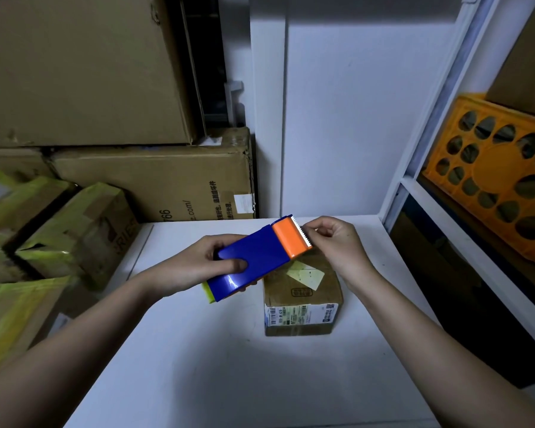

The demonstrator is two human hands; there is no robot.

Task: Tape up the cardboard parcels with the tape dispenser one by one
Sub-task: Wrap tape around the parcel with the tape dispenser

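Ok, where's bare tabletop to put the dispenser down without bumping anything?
Bare white table lies in front of the small parcel, between both forearms, and behind it toward the wall. The left side is crowded with yellow-taped boxes. The tape dispenser is held by the left hand.

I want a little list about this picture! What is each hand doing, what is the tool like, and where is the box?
left hand: grips the blue body of the tape dispenser, held up above the table
right hand: fingers pinch at the toothed cutter on the dispenser's orange end
parcel: small cardboard box on the white table, under the dispenser, with a printed label on its near side and yellowish tape pieces on top
around: big cardboard boxes stacked at the left, orange crate on the right shelf
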